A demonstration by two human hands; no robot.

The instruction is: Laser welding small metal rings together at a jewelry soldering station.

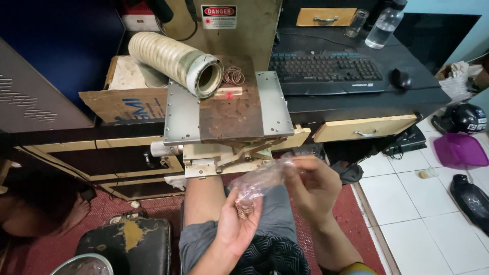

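The person sat facing a low work stand, both hands raised over the lap. The left hand [235, 224] lay palm up, its fingers [249, 206] curled loosely round a small stack of thin coppery rings [245, 209] resting in the palm. The right hand [313, 184] was just beside it, its fingers [295, 165] pinching the upper end of a crumpled clear plastic bag [260, 178], which sagged down so that its lower end met the rings in the left palm. Motion blur softened the right fingertips, so the exact grip was hard to make out. Directly ahead stood a scissor-lift platform with a rusty metal plate [229, 109] on top, and a red laser dot [229, 95] glowed on a small pale wooden block [228, 92] near the plate's far edge. A loose heap of similar rings [234, 76] lay just behind that block. A ribbed pale exhaust hose [173, 61] rested on the plate's far left corner, its open mouth turned toward the block. To the right, a black table [356, 99] carried a black keyboard [326, 69], a mouse [401, 78], a clear water bottle [384, 25] and a drinking glass [357, 22]. On the tiled floor at far right sat a purple plastic dustpan [461, 150] and a dark helmet [464, 118].
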